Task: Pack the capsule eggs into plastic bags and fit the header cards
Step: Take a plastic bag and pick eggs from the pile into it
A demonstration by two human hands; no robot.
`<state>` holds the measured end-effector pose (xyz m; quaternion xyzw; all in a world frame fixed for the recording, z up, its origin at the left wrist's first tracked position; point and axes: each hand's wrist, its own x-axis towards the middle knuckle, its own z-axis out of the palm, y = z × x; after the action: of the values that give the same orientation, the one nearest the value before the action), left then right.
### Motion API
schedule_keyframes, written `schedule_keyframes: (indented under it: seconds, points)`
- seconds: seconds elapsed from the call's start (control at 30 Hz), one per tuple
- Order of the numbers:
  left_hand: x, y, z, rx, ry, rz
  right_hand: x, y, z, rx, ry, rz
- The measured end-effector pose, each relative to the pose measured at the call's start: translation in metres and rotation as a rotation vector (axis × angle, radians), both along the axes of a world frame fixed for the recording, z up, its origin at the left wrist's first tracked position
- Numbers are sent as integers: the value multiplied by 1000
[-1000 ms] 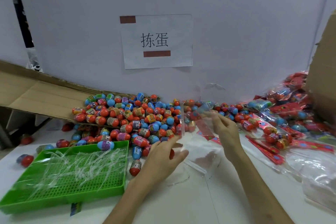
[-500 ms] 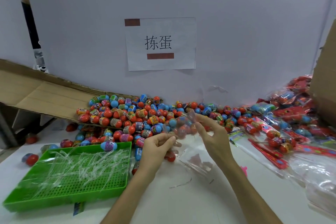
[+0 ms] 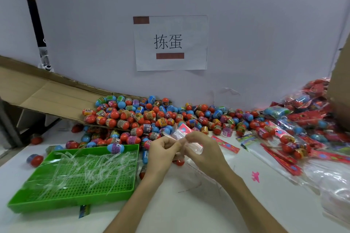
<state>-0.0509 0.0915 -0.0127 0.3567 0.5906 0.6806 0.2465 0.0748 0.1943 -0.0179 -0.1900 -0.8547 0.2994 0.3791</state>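
Head, left hand [image 3: 163, 150], right hand [image 3: 205, 150] pinch bag [image 3: 180, 133] edge

One view only: a wide-angle camera on the person's head, looking forward and down across the desk [image 3: 180, 213] to the wall [image 3: 265, 24] at its far edge. The paper sign [image 3: 170, 43] there faces the lens almost squarely. The left hand [image 3: 162, 149] and right hand [image 3: 204, 151] sit close, mid-frame, with both forearms entering from the bottom edge.

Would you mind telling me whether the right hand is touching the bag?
Touching. In the head view the right hand pinches the bag, and its clear film lies over the fingers.
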Motion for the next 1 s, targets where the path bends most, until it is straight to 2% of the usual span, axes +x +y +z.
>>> schedule_keyframes:
  seconds: [0.17, 0.27, 0.4, 0.47, 0.53, 0.6, 0.67, 0.73, 0.8, 0.87, 0.97, 1.0]
  points:
    - [-2, 0, -2, 32, -9, -25, 1, 2, 4, -111, 64, -29]
    - [-3, 0, -1, 14, -23, -15, -1, 7, 8, -212, 136, -132]
    - [-5, 2, -3, -37, -29, 47, 8, 18, 16, -534, 363, -225]
    - [-6, 2, -3, -67, -16, 111, 15, 24, 19, -633, 504, -331]
    - [-7, 1, -3, -73, -36, 152, 23, 31, 22, -612, 634, -482]
    - [-7, 1, -1, -58, -43, 176, 29, 35, 25, -474, 714, -587]
    - [-6, 2, 0, -20, -56, 192, 33, 36, 28, -310, 727, -604]
    - [-6, 2, 1, 32, -66, 210, 34, 38, 26, -164, 657, -559]
    - [-6, 0, 2, 87, -76, 223, 33, 39, 23, -70, 484, -492]
    - [-9, -1, 2, 123, -78, 248, 32, 38, 20, -48, 188, -441]
    - [-12, -1, 1, 146, -89, 274, 31, 34, 15, -151, -336, -343]
    - [-12, -1, 1, 147, -90, 278, 31, 32, 14, -192, -435, -317]
